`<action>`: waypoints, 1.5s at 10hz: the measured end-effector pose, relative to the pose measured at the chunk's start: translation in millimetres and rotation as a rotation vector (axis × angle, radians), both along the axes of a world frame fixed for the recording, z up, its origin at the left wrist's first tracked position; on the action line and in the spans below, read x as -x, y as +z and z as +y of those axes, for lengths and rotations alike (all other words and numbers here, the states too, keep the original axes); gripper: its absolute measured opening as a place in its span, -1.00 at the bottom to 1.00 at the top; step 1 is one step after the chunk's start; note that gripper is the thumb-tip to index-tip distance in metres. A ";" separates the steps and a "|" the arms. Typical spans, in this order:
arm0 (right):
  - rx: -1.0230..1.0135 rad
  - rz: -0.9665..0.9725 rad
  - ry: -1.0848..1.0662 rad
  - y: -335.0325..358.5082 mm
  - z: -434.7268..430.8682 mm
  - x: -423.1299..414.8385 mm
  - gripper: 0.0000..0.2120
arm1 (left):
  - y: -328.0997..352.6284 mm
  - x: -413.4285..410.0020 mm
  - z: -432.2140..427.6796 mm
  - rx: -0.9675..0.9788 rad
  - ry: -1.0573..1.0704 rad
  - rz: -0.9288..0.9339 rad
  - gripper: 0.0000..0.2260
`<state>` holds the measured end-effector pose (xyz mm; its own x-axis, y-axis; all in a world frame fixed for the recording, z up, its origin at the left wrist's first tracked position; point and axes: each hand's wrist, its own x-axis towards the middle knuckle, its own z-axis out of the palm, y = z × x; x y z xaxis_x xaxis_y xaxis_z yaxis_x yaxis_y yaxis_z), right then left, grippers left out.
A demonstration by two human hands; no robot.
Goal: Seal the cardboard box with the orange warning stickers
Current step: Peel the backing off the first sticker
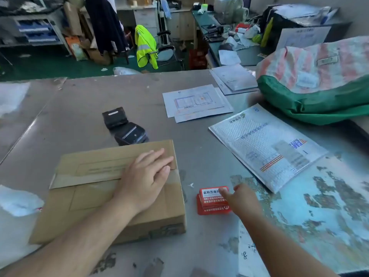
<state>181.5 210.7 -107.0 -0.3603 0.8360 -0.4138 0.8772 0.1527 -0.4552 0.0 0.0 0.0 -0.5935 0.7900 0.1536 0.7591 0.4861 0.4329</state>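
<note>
Left hand (145, 182) lies flat on top of the cardboard box (89, 198), fingers straight and close together, palm down across the seam where the upper flap meets the lower one; it grips nothing. Right hand (242, 198) reaches in from the lower right of the frame, its forefinger tip touching the top of the orange warning stickers (211, 199). The hand is blurred, so whether it has pinched a sticker cannot be told.

The box sits in the lower left of the frame on a grey table (79, 108), flaps folded shut. The stickers form a small stack just right of the box, apart from it, with white print on the top one.

Above the box lie two black devices (124, 126), side by side. A bubble mailer (265, 144) rests right of centre, with printed sheets (195, 100) above it. A green and striped sack (319, 86) fills the upper right. A yellow vest (145, 47) hangs on a chair in the background.
</note>
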 end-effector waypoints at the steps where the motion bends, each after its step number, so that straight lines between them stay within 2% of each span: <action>1: 0.002 -0.002 0.000 -3.5 1.2 5.1 -0.57 | 0.4 -0.5 2.4 -0.032 0.013 0.009 -0.57; 2: -0.026 0.006 -0.003 -9.7 -3.1 7.7 -0.55 | -4.3 -1.1 0.9 -0.047 0.023 0.021 -0.58; 4: -0.114 -0.001 -0.009 -6.9 -11.0 5.6 -0.71 | -5.7 -1.3 1.3 -0.051 0.029 0.045 -0.58; 6: -0.220 -0.011 -0.017 3.3 -19.3 5.2 -0.77 | -4.8 -1.6 1.6 -0.036 0.034 0.046 -0.59; 7: -0.156 -0.008 -0.026 3.0 -16.4 5.0 -0.80 | -4.2 -1.2 2.0 -0.035 0.034 0.047 -0.58; 9: -0.022 0.206 -0.040 33.3 -8.4 0.4 -0.76 | -5.0 -1.8 -0.3 -0.067 0.032 0.030 -0.58; 11: 0.144 0.606 -0.169 94.8 -23.3 -3.2 -0.83 | 2.3 -3.5 -5.6 -0.281 0.060 -0.026 -0.69; 12: 0.223 0.747 -0.154 127.4 -42.3 0.1 -0.88 | 18.2 -9.6 -10.9 -0.371 0.145 -0.198 -0.78; 13: 0.259 0.822 -0.094 156.9 -63.9 8.1 -0.89 | 45.5 -17.3 -14.0 -0.378 0.171 -0.673 -0.66; 14: 0.253 0.842 -0.021 181.5 -87.7 20.4 -0.88 | 68.4 -20.4 -26.2 -0.324 0.104 -0.940 -0.46; 15: 0.260 0.834 0.050 198.3 -109.4 36.2 -0.86 | 82.5 -18.2 -44.8 -0.321 0.142 -0.897 -0.62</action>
<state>145.3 101.3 91.3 -0.6646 0.7265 -0.1744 0.2378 -0.0157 -0.9712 18.2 -44.8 82.5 -0.6823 0.7012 -0.2069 0.0246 0.3049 0.9521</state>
